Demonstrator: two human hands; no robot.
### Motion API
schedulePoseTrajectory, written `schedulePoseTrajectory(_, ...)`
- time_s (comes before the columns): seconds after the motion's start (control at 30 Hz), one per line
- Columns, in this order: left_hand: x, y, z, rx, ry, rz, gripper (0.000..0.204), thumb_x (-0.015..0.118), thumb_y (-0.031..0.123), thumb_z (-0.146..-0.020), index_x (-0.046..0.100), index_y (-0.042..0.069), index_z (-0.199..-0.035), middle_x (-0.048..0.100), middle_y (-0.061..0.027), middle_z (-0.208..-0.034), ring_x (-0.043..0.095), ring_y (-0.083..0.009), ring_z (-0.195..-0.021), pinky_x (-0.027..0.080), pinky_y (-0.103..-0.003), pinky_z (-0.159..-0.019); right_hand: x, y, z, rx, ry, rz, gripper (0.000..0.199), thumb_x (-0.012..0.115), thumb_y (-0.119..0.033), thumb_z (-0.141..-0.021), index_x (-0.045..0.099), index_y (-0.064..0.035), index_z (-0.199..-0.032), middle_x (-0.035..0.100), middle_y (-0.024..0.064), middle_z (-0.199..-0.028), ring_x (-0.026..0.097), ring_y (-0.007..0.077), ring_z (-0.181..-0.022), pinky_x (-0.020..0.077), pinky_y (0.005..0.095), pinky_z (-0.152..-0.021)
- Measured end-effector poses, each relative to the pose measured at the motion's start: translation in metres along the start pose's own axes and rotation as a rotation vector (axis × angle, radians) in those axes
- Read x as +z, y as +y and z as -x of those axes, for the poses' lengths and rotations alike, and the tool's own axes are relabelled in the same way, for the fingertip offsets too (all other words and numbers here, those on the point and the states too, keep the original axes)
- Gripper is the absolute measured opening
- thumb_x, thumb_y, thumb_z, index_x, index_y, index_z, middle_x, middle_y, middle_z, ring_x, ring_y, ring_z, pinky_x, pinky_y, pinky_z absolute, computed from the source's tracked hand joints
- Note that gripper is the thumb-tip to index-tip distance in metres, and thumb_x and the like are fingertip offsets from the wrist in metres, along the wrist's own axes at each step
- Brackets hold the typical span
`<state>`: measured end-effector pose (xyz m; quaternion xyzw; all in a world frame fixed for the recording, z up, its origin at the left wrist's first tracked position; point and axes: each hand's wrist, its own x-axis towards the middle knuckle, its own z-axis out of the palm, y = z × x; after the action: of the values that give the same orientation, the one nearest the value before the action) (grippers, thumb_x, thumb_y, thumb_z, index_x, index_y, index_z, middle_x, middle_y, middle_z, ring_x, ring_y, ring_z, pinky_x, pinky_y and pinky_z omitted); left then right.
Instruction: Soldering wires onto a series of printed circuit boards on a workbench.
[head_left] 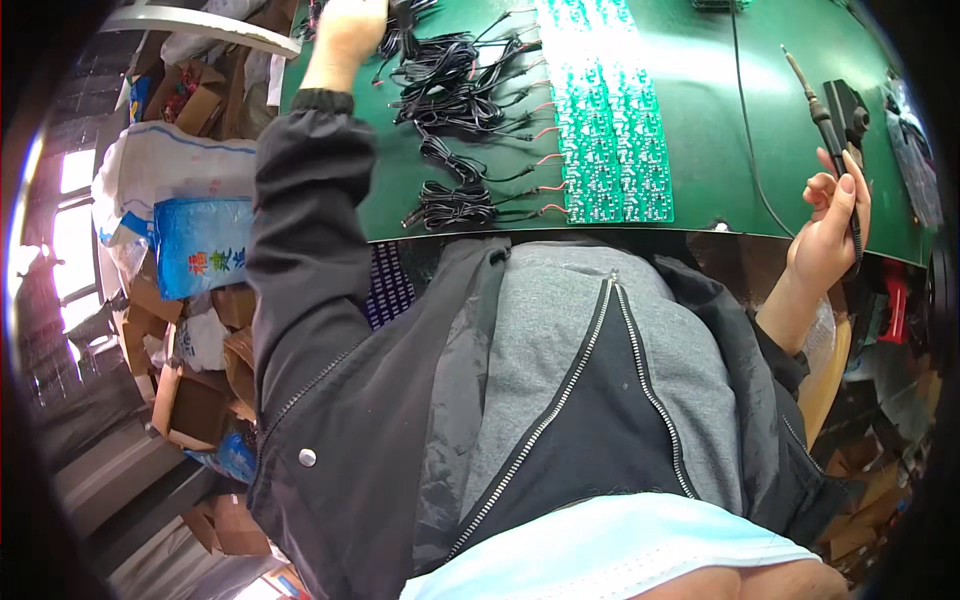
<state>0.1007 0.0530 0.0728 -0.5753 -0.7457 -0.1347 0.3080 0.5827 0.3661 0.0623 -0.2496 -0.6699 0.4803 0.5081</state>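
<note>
My right hand (832, 215) is closed around the handle of a soldering iron (822, 118), whose bare metal tip points up and away to the left. At the far left of the bench, my left hand (352, 28) reaches in among bundles of black cable (450, 90); its fingers are cut off or hidden at the upper edge. Between my hands lies a long panel of green circuit boards (612, 130) in two columns. Short red and black wire ends run from the cable bundles to the panel's left side.
The green tabletop (700, 150) curves along its near edge. Beside the iron stands a black holder (850, 108), and a thin black cord (745, 110) crosses the bench. A clear plastic bag (912, 150) lies far right. Cardboard boxes (195, 405) and sacks (190, 170) crowd the floor at left.
</note>
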Motion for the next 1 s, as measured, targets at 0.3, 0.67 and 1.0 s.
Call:
schedulePoseTrajectory(0.3, -0.05, 0.019, -0.029, -0.858, 0.426, 1.2, 0.023, 0.05, 0.014, -0.1, 0.061, 0.004, -0.083, 0.058, -0.0072, -0.077, 0.057, -0.0226, -0.068, 0.048, -0.034, -0.062, -0.001, 0.01, 0.003, 0.042, 0.018, -0.019, 0.031, 0.052, -0.017, -0.109, 0.064, 0.0052, -0.126, 0.073, 0.021, -0.111, 0.065, 0.0103, -0.079, 0.0507, 0.0228, -0.071)
schedulePoseTrajectory(0.67, 0.015, 0.101, -0.02, 0.143, -0.594, 0.042, 0.016, 0.063, 0.019, -0.085, 0.073, 0.007, -0.082, 0.069, -0.0165, -0.075, 0.07, -0.0359, -0.072, 0.055, -0.047, -0.065, 0.029, -0.005, 0.015, 0.062, -0.04, -0.023, 0.029, 0.053, -0.016, -0.107, 0.066, 0.0045, -0.123, 0.075, 0.0193, -0.108, 0.064, 0.0104, -0.076, 0.0506, 0.0229, -0.066)
schedulePoseTrajectory(1.0, -0.032, 0.092, -0.026, -0.07, -0.403, 0.027, 0.014, 0.066, 0.019, -0.089, 0.064, 0.006, -0.085, 0.065, -0.0153, -0.079, 0.067, -0.0366, -0.078, 0.053, -0.047, -0.07, 0.014, -0.002, 0.022, 0.027, -0.042, -0.008, 0.029, 0.054, -0.016, -0.108, 0.067, 0.0058, -0.122, 0.075, 0.0206, -0.108, 0.064, 0.0103, -0.077, 0.0499, 0.0233, -0.067)
